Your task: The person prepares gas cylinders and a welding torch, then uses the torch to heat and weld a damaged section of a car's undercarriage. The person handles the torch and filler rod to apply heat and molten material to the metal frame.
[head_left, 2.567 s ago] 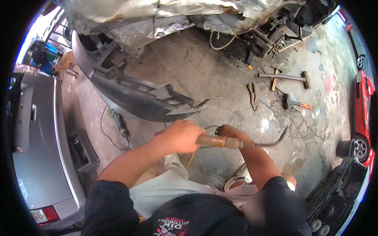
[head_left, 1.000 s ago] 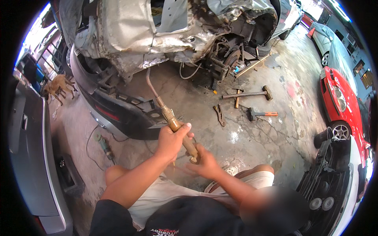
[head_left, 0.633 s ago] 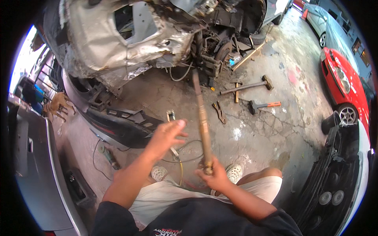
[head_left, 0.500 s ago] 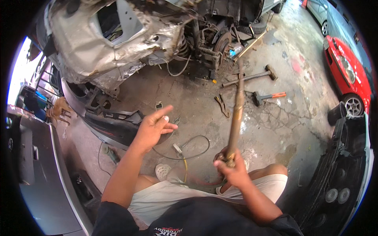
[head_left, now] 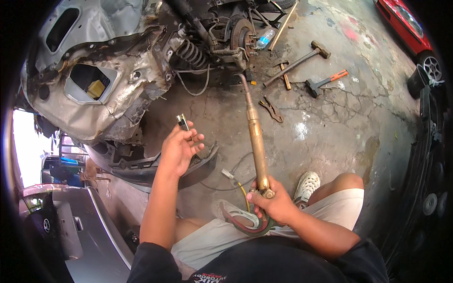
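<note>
Between the thumb and fingers of my left hand (head_left: 177, 153) is a small dark lighter (head_left: 182, 123) with a metal top, pointing up. My right hand (head_left: 279, 203) is wrapped round the valve end of a long brass gas torch (head_left: 256, 141). The torch's thin bent tip points away from me, well to the right of the lighter. No flame shows at either one. Red and green hoses (head_left: 252, 229) loop from the torch's lower end beneath my right hand.
A torn car body (head_left: 127, 94) with a coil spring and brake disc (head_left: 239, 35) stands ahead. A dark bumper (head_left: 188, 175) lies before it. Pliers (head_left: 271, 111), a sledgehammer (head_left: 297, 63), and an orange-handled hammer (head_left: 325, 83) lie on the floor. A grey car panel (head_left: 89, 231) stands at left.
My left fingers, stretched out before, are now bent round the lighter, which stands upright. The torch's tip has swung left. The whole view has shifted, with more of the car body showing.
</note>
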Demonstrator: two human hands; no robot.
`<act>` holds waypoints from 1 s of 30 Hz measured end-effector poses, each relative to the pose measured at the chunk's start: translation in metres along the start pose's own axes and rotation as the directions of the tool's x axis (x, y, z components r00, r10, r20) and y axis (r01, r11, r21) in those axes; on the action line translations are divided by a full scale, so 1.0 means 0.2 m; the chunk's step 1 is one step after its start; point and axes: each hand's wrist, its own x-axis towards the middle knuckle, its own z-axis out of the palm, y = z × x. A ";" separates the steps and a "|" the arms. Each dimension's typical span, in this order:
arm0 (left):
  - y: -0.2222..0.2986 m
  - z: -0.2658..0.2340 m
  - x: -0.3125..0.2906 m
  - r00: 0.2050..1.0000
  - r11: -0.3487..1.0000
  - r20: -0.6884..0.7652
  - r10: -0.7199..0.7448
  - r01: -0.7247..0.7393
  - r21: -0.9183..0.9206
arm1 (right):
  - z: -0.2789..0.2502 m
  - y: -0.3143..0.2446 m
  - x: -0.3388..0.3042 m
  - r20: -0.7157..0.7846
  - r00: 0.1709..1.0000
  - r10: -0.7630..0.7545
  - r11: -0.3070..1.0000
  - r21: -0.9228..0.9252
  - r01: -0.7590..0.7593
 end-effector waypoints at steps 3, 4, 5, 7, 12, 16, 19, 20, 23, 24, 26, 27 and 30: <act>0.00 0.07 0.07 0.999 0.999 -0.038 0.035 -0.036 -0.037 | 0.04 0.02 -0.02 0.080 0.997 -0.006 1.000 0.011 0.006; 0.00 0.10 0.07 0.998 0.998 -0.029 0.049 -0.049 -0.030 | 0.04 0.01 -0.02 0.104 0.994 0.020 1.000 0.003 -0.020; 0.00 0.13 0.08 0.998 0.998 -0.021 0.063 -0.063 -0.024 | 0.04 0.00 -0.02 0.127 0.991 0.047 0.999 -0.007 -0.047; -0.01 0.15 0.07 0.998 0.998 -0.020 0.064 -0.064 -0.012 | 0.04 0.02 -0.01 0.174 0.983 0.053 0.999 -0.017 -0.051; -0.04 0.13 0.10 0.998 0.999 -0.033 0.046 -0.047 -0.014 | 0.01 0.01 -0.02 0.200 0.979 0.040 0.999 -0.006 -0.039; -0.10 0.09 0.14 1.000 0.999 0.004 0.022 -0.022 -0.035 | -0.01 0.03 0.01 0.177 0.983 0.044 0.996 0.068 -0.057; -0.16 0.08 0.14 1.000 0.997 0.007 -0.018 0.018 -0.071 | -0.02 0.04 0.05 0.136 0.989 0.056 0.997 0.044 -0.063; -0.18 0.07 0.15 1.000 0.996 0.014 -0.027 0.028 -0.083 | -0.02 0.04 0.05 0.125 0.990 0.062 0.997 0.031 -0.066; -0.24 0.04 0.15 0.999 0.993 0.020 -0.048 0.050 -0.109 | -0.01 0.05 0.05 0.113 0.991 0.075 0.997 -0.016 -0.073; -0.25 0.02 0.15 0.998 0.992 0.015 -0.055 0.056 -0.117 | 0.00 0.06 0.06 0.119 0.990 0.074 0.997 -0.036 -0.070; -0.26 0.00 0.16 0.998 0.984 -0.001 -0.071 0.069 -0.162 | 0.02 0.05 0.05 0.128 0.989 0.081 0.991 -0.119 -0.066; -0.27 -0.01 0.18 0.997 0.979 -0.009 -0.080 0.077 -0.187 | 0.04 0.04 0.04 0.128 0.988 0.090 0.981 -0.181 -0.066; -0.24 -0.04 0.23 0.997 0.966 -0.028 -0.078 0.068 -0.250 | 0.04 0.10 0.04 0.155 0.985 0.073 0.941 -0.338 -0.017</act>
